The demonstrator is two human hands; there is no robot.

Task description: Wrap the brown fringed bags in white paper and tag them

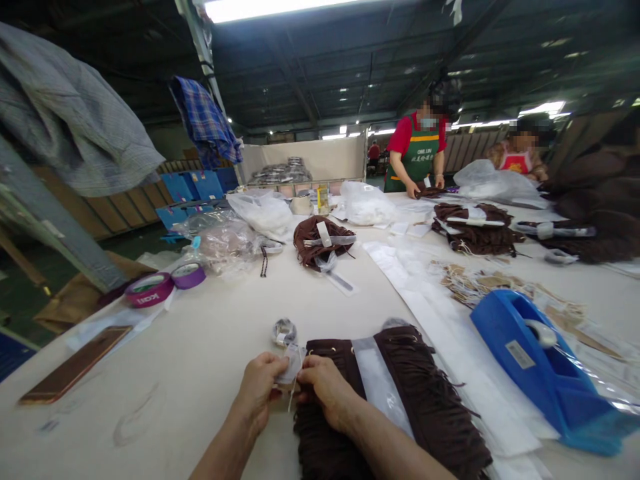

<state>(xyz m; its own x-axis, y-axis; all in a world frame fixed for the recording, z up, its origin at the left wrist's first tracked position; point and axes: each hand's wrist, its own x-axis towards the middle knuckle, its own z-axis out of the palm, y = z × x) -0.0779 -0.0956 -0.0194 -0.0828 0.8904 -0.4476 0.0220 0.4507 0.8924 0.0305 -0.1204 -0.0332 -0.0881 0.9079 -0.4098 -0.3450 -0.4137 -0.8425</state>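
Observation:
Near the front of the table lies a dark brown fringed item [345, 355] with metal eyelets along its far edge and a whitish translucent band [383, 387] across it. Over its left corner, my left hand [260, 390] is closed in a pinch on a small whitish tag [295, 360] with a thin string hanging below. My right hand [325, 387] pinches at the tag's right side, by the string; its fingertips are partly hidden. Just beyond my left hand sits a coiled clear-and-grey bundle [285, 331].
On the right stand a blue tape dispenser [540, 373] and loose stringed tags [500, 287]. Purple tape rolls [150, 290] and a brown board [75, 363] lie left. Further back are a brown fringed bundle [320, 243], plastic bags [367, 203] and two co-workers [417, 150].

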